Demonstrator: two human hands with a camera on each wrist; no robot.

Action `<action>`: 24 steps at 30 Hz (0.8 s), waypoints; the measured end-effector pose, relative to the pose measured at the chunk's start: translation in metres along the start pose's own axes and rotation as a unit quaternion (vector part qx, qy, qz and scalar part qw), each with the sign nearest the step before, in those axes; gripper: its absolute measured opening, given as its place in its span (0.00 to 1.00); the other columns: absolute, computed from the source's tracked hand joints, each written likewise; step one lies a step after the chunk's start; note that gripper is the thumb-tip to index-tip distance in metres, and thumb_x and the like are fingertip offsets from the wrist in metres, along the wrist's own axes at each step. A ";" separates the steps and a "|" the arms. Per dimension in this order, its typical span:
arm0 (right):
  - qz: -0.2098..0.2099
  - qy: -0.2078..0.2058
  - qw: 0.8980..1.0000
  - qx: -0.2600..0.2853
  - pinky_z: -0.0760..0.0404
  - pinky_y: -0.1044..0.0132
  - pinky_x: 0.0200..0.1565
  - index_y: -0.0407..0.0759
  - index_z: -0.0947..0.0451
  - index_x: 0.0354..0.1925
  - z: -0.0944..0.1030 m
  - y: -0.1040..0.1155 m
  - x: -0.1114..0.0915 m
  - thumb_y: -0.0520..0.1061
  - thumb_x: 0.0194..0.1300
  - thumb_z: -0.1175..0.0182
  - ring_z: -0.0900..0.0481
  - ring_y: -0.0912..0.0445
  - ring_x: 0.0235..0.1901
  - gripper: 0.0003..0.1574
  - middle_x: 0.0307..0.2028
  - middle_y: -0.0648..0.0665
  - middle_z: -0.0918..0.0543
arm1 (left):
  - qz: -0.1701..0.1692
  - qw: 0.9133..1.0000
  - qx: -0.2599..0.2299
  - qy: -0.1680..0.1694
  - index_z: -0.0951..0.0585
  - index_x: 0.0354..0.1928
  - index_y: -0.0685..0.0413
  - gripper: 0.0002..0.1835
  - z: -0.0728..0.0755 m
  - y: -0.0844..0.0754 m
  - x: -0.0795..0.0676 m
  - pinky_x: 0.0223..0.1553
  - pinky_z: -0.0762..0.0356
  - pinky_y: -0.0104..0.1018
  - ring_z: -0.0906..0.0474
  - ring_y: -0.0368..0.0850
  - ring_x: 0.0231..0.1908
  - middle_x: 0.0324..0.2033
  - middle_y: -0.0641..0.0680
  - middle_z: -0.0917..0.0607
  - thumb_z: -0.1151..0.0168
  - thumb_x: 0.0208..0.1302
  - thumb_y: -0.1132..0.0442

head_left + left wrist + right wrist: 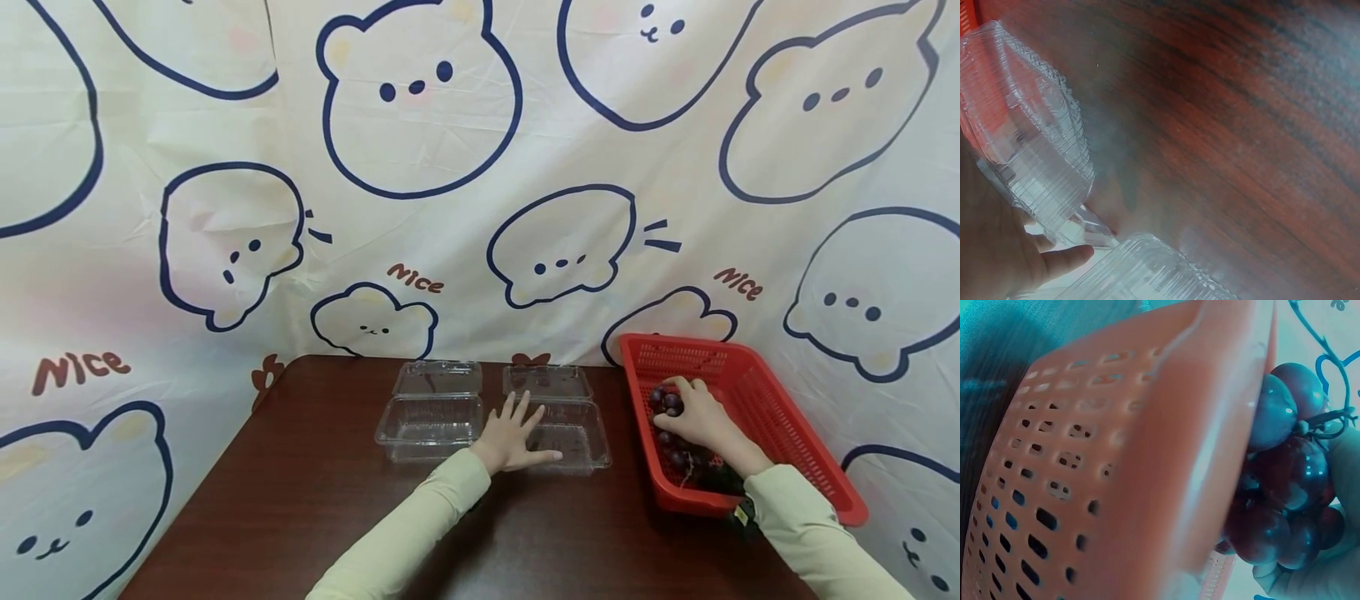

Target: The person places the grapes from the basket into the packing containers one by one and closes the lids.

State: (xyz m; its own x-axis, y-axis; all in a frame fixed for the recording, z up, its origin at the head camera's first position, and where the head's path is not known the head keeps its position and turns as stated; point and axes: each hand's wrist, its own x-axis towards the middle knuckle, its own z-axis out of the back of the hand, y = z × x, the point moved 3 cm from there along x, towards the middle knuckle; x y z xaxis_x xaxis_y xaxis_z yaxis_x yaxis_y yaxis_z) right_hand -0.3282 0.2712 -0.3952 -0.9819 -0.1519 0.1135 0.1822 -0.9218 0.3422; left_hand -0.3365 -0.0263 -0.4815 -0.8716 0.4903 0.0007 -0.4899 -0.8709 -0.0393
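Observation:
My left hand (pixel 510 437) lies spread, fingers straight, over the left side of the right-hand clear plastic container (pixel 581 435). In the left wrist view, its fingers (pixel 1066 262) show beside the container's ribbed wall (pixel 1035 125). Over in the red plastic basket (pixel 813 446), my right hand (pixel 701 418) grips a cluster of dark grapes (pixel 667 402) near the basket's left wall. The right wrist view shows the grapes (pixel 1291 475) and their stem (pixel 1335 415) up close, partly hidden by the basket rim. More grapes (pixel 678 458) lie below that hand.
A second clear container (pixel 431 425) stands left of the first; both have lids folded back toward the wall. A small dark object with a yellow mark (pixel 742 515) is by the basket's front edge. A printed cloth (pixel 450 167) hangs behind the brown table (pixel 300 500).

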 end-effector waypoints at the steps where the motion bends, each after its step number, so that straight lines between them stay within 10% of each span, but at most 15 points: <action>1: 0.000 -0.001 1.000 0.000 0.27 0.51 0.28 0.38 0.39 0.55 0.000 0.000 0.000 0.57 0.47 0.38 0.30 0.44 0.32 0.42 0.41 0.31 0.34 | 0.000 1.000 -0.001 -0.001 0.55 0.67 0.38 0.48 0.000 0.000 0.000 0.58 0.48 0.57 0.63 0.55 0.66 0.67 0.53 0.58 0.72 0.46 0.22; 24: -0.001 -0.010 1.000 0.001 0.26 0.56 0.26 0.40 0.40 0.55 0.006 0.010 0.005 0.55 0.47 0.38 0.30 0.46 0.32 0.41 0.39 0.34 0.34 | 0.001 1.000 0.002 -0.003 0.54 0.67 0.39 0.47 0.004 -0.001 -0.001 0.58 0.47 0.56 0.61 0.56 0.66 0.67 0.55 0.57 0.70 0.47 0.22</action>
State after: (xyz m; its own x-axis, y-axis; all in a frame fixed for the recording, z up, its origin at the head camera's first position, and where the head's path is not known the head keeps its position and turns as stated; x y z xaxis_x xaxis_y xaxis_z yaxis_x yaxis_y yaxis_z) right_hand -0.3310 0.2633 -0.3851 -0.9810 -0.1434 0.1308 0.1807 -0.9210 0.3451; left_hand -0.3355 -0.0259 -0.4775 -0.8726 0.4884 0.0075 -0.4883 -0.8719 -0.0363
